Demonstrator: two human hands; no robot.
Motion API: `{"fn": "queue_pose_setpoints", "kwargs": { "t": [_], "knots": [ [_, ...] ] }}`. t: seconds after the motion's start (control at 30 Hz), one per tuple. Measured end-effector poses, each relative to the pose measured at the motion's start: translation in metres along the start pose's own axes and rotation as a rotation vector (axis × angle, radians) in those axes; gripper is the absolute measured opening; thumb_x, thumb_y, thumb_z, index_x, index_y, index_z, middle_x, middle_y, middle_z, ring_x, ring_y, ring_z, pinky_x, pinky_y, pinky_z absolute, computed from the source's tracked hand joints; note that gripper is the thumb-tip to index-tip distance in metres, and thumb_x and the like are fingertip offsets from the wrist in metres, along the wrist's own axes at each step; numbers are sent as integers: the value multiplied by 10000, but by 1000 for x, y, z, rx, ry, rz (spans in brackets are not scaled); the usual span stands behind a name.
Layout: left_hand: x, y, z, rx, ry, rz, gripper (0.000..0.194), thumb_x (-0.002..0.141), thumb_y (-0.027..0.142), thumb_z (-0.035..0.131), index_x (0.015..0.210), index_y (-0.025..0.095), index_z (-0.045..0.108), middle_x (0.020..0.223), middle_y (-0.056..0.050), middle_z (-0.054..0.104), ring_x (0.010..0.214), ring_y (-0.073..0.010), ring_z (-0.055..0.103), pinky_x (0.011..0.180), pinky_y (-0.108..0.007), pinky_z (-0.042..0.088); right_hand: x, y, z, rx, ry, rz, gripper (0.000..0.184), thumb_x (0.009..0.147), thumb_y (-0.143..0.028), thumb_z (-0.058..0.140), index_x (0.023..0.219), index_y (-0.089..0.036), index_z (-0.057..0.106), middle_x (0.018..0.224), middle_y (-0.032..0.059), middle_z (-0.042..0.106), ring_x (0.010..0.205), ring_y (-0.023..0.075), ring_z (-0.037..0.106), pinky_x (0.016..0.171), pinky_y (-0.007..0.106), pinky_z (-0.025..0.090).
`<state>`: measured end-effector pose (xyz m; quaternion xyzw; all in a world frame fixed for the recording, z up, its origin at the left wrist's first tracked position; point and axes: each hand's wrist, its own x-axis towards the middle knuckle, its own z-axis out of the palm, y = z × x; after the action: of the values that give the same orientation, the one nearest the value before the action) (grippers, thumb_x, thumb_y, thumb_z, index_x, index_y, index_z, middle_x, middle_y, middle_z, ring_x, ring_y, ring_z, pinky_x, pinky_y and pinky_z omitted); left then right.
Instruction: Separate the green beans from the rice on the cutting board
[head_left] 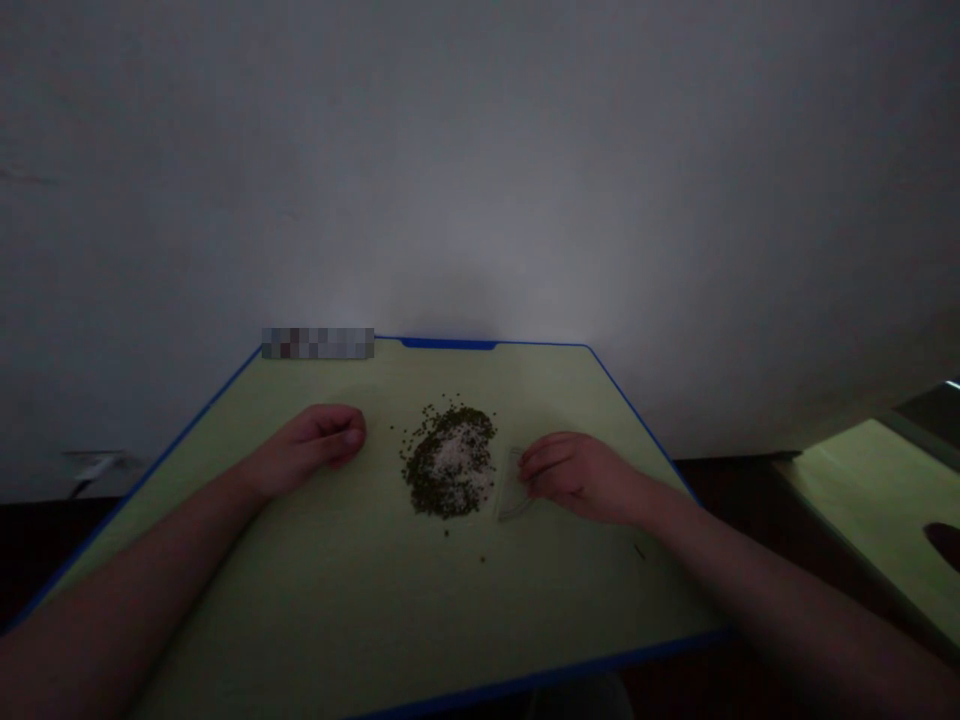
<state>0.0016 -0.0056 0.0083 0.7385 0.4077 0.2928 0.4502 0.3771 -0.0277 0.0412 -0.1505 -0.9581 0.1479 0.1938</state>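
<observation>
A mixed pile of small dark green beans (pixel 420 490) and pale white grains (pixel 450 458) lies in the middle of the pale green tabletop (pixel 330 600). Left of it, my left hand (pixel 330 437) rests on the table in a loose fist, apart from the pile. Nothing shows in its fingers. On the other side, the curled fingers of my right hand (pixel 581 478) hold a clear, see-through container (pixel 513 498) close against the pile's right edge. Its exact shape is hard to make out in the dim light.
Several stray beans lie around the pile. A blurred-out strip (pixel 318 343) sits at the table's far left corner. Blue edging (pixel 450 344) borders the tabletop, and a pale wall (pixel 480 180) stands behind it. Another light green surface (pixel 877 500) is at the right.
</observation>
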Motion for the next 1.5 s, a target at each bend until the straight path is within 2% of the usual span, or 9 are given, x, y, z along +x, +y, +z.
{"fn": "queue_pose_setpoints", "kwargs": {
  "t": [0.13, 0.3, 0.53, 0.63, 0.77, 0.93, 1.13, 1.37, 1.5],
  "knots": [
    [0, 5, 0, 28, -6, -10, 369, 822, 454, 483, 603, 159, 457, 543, 39, 409, 504, -87, 358, 477, -215, 281, -11, 3, -2, 43, -27, 29, 222, 910, -171, 483, 798, -192, 674, 886, 68, 705, 935, 183, 623, 830, 344, 489],
    [0, 5, 0, 15, -14, -38, 377, 814, 464, 485, 595, 159, 456, 532, 37, 401, 496, -86, 346, 467, -216, 268, -34, 6, -19, 52, -26, 86, 199, 906, -171, 504, 801, -208, 669, 885, 59, 698, 928, 164, 631, 805, 317, 500],
    [0, 6, 1, 27, -8, -29, 359, 811, 456, 476, 606, 162, 456, 541, 37, 405, 501, -88, 354, 472, -214, 283, -9, 26, -26, -29, 61, 74, 177, 884, -174, 538, 811, -213, 695, 912, 62, 713, 926, 165, 649, 804, 308, 517],
    [0, 11, 2, 48, -3, -26, 358, 802, 451, 478, 591, 164, 445, 530, 36, 408, 497, -89, 361, 470, -213, 289, -1, 29, -22, -11, -38, 60, 184, 861, -135, 531, 803, -201, 692, 912, 67, 711, 932, 174, 648, 807, 315, 512],
    [0, 14, 3, 51, -2, -27, 352, 798, 441, 484, 586, 161, 453, 517, 40, 407, 482, -83, 353, 458, -205, 284, -10, 19, -21, -7, -166, 110, 236, 822, -45, 497, 782, -194, 675, 912, 62, 699, 935, 172, 640, 803, 310, 497],
    [0, 5, 1, 11, -9, -17, 354, 810, 442, 489, 598, 160, 462, 522, 37, 411, 486, -85, 352, 450, -201, 276, -30, 3, -31, -15, -222, 170, 283, 822, -2, 457, 770, -198, 655, 890, 55, 691, 950, 167, 628, 812, 314, 482],
    [-1, 5, 0, 19, -14, -11, 354, 818, 430, 483, 590, 161, 455, 526, 34, 405, 489, -87, 350, 454, -201, 285, -45, 2, -41, -22, -259, 183, 309, 835, 16, 432, 778, -191, 654, 879, 64, 689, 985, 171, 617, 845, 331, 481],
    [-1, 9, 2, 32, 0, -31, 356, 814, 442, 480, 597, 162, 455, 524, 36, 401, 488, -87, 352, 454, -203, 279, -64, 6, -42, -54, -237, 177, 287, 888, -55, 439, 813, -200, 676, 915, 72, 694, 999, 169, 618, 845, 330, 502],
    [-1, 8, 3, 16, 2, -28, 349, 812, 438, 482, 601, 162, 456, 520, 36, 400, 487, -87, 352, 456, -202, 279, -64, 9, -44, -83, -96, 150, 246, 912, -114, 465, 837, -204, 682, 936, 69, 700, 996, 159, 627, 837, 303, 514]
  ]
}}
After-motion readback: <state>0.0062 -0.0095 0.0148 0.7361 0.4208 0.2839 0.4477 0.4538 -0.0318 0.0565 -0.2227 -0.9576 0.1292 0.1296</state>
